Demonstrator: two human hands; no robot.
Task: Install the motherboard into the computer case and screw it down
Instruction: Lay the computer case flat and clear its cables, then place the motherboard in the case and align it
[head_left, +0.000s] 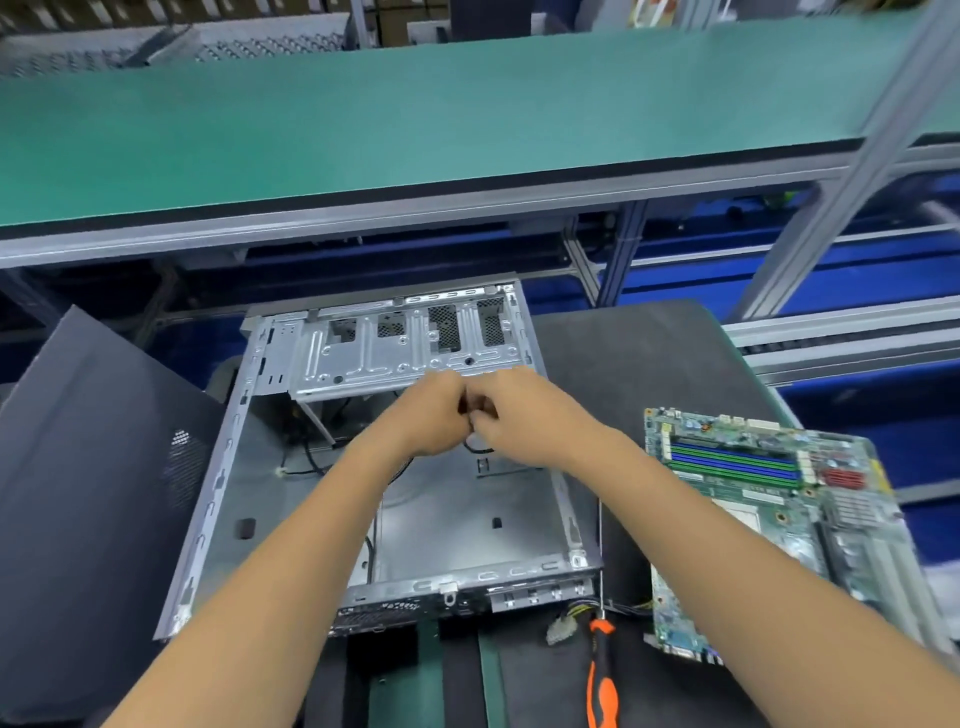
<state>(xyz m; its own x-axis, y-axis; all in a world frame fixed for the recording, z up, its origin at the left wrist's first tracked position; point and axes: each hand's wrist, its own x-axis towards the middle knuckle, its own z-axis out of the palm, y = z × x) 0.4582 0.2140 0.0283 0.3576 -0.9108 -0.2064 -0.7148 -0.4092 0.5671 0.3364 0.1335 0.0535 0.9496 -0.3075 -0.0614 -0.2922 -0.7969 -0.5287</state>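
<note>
- The motherboard (769, 525) is not yet in the computer case (384, 467); it lies flat on the dark worktop (623, 364) just right of the case, its far corner near the worktop's right edge.
- The left hand (431, 415) and right hand (514, 415) meet knuckle to knuckle over the middle of the open case, fingers curled inward. They seem to pinch something small and dark between them (possibly a cable end), but I cannot tell what it is.
- Likely risk: loose black cables (311, 457) trail across the case floor. If they stay there, the board could trap them or sit unevenly on its mounts.
- The drive cage (405, 348) overhangs the far part of the case, so a board lowered steeply might catch its lower lip.
- The case's raised side rails leave a fairly snug opening; the board probably has to come in level from the right.
- An orange-handled screwdriver (602, 670) lies at the near right, its shaft alongside the case's right wall. A sweeping forearm could knock it or the white connector (561, 631) beside it.
- The removed side panel (93, 493) leans at the left, limiting room there.
</note>
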